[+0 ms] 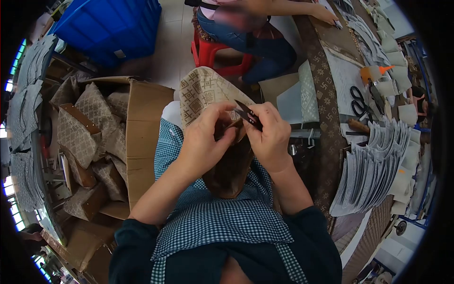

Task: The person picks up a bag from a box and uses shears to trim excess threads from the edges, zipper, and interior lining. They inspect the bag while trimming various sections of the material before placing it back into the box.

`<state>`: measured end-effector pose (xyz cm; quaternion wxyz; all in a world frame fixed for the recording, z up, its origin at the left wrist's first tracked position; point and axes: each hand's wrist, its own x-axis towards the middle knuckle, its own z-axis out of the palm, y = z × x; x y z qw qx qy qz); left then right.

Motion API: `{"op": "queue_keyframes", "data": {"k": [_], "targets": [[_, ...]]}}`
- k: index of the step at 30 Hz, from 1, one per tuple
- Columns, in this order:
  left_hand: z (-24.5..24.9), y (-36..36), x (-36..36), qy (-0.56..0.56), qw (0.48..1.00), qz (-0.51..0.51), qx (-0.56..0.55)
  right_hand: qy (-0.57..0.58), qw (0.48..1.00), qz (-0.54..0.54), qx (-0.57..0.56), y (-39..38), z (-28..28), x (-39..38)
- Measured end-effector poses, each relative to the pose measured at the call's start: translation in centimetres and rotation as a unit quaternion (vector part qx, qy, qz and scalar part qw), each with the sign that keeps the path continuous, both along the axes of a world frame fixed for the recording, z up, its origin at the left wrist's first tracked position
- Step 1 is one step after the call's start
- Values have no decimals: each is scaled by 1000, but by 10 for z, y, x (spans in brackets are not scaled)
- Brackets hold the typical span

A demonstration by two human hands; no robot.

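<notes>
Over my lap lies a beige sewn piece with a brown square pattern and a dark brown underside or inner face. My left hand is closed on its edge, with thumb and fingers pinched together near the middle. In my right hand is a pair of dark thread snips, the blades pointing up and left over the piece, close to my left fingertips. The right thumb also rests near the piece's edge. My fingers hide the exact spot where the blades meet the material.
At my left stands a cardboard box with several similar patterned pieces. Ahead are a blue bin and a co-worker on a red stool. The bench at right bears black scissors, a glue bottle and stacked grey pieces.
</notes>
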<state>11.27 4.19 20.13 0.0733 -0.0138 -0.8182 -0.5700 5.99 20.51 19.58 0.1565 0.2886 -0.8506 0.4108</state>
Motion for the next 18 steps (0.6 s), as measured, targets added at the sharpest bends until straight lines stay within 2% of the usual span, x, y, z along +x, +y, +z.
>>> {"op": "queue_keyframes", "data": {"k": [5,7,9,12,14,15,17,18], "targets": [[0,2,-9,24,999,12,-29,-45,995,-56,-74,-13,-7,-9],[-7,13,-20,45,997,60,-20,-50,992,-64,-99,-17,0,-24],[-4,21,-32,44,995,92,2,-51,992,-26,-110,-18,11,-46],[0,17,-31,40,993,111,19,-72,993,78,-57,-9,33,-59],[-10,15,-19,25,991,128,43,-97,984,144,-41,-5,26,-56],[-14,14,-11,5,990,130,44,-125,972,181,-81,-5,19,-51],[-19,11,4,-35,990,129,34,-180,960,202,-65,-4,16,-40],[-20,10,7,-15,992,128,15,-182,960,209,-36,-2,20,-42]]}}
